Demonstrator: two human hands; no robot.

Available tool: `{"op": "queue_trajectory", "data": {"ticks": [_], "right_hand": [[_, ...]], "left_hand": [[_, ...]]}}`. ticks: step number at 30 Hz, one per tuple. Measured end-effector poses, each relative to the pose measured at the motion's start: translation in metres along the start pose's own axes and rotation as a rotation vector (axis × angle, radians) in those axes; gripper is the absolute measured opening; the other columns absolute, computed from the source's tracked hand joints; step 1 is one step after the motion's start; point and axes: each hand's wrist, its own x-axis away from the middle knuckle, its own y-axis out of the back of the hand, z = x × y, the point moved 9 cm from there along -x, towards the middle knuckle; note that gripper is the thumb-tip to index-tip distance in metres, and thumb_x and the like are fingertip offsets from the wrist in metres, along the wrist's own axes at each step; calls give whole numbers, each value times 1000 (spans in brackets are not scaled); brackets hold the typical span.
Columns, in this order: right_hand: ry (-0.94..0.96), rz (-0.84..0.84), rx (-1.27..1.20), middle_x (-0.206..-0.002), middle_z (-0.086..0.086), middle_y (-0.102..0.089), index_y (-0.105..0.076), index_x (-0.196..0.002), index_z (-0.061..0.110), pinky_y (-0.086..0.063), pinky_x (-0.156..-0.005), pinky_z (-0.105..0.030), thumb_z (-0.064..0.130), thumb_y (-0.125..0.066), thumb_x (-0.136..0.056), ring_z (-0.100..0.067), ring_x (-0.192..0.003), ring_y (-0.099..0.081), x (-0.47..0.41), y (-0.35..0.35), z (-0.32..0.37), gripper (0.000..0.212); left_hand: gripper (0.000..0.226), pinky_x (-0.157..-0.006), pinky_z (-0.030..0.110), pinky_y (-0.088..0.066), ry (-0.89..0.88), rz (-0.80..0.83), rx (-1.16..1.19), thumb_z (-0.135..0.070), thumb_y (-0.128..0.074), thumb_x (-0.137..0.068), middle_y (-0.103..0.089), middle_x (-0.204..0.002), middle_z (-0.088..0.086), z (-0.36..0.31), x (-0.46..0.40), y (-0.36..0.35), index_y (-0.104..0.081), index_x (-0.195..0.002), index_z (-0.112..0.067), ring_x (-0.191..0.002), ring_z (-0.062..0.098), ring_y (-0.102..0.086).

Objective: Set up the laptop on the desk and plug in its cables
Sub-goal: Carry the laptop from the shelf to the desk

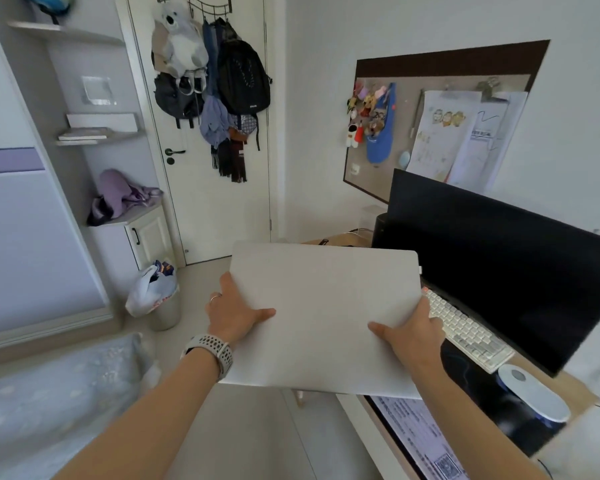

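A closed silver laptop (323, 306) is held flat in the air in front of me, partly over the left edge of the wooden desk (568, 386). My left hand (234, 315) grips its left edge, thumb on the lid and fingers underneath. My right hand (413, 336) grips its near right corner the same way. No cable is seen plugged into the laptop.
On the desk stand a large black monitor (499, 265), a white keyboard (465, 329), a white mouse (534, 393) on a dark mat, and a black cylinder (378, 230) at the far end. A bin with a plastic bag (156, 296) stands on the floor left; a bed (49, 393) lies near left.
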Motion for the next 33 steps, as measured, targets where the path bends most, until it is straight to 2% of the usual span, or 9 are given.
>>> {"op": "queue_trajectory", "data": {"ticks": [6, 13, 22, 25, 28, 33], "right_hand": [[-2, -42, -12, -126, -22, -41, -30, -130, 14, -38, -86, -40, 36, -86, -65, -39, -116, -39, -71, -59, 38, 89], [-94, -146, -21, -127, -20, -42, -30, -128, 17, -44, -96, -53, 42, -89, -56, -39, -118, -40, -152, -126, 70, 97], [-241, -296, -18, -130, -22, -38, -28, -133, 18, -42, -100, -54, 42, -90, -58, -41, -121, -38, -231, -168, 77, 100], [-273, -335, -8, -132, -23, -37, -26, -138, 18, -41, -101, -52, 42, -90, -59, -42, -124, -35, -260, -175, 66, 104], [-308, -360, -4, -136, -24, -34, -21, -143, 18, -39, -102, -52, 42, -88, -61, -42, -126, -32, -294, -185, 52, 109], [-359, -375, 12, -139, -24, -30, -18, -145, 15, -37, -99, -52, 39, -87, -65, -41, -128, -28, -356, -198, 34, 108]], "left_hand": [[110, -101, 51, -40, -34, 22, -27, -42, -91, -53, -47, -130, 19, 0, -114, -9, -22, -136, -23, -124, 40, -40], [108, -103, 47, -35, -100, 135, -52, -40, -91, -55, -47, -130, 21, -12, -258, -39, -23, -136, -18, -125, 40, -39], [103, -108, 47, -30, -260, 273, -29, -31, -92, -56, -49, -135, 16, -48, -385, -100, -28, -135, -12, -128, 38, -39], [96, -105, 45, -34, -256, 330, 10, -26, -92, -58, -51, -126, 11, -55, -416, -137, -32, -131, -13, -126, 36, -41], [93, -98, 43, -38, -228, 392, 18, -31, -92, -55, -48, -113, 3, -54, -450, -180, -31, -124, -21, -122, 36, -41], [106, -103, 48, -37, -183, 456, -24, -35, -91, -56, -46, -134, 15, -62, -504, -248, -23, -136, -24, -129, 38, -35]]}}
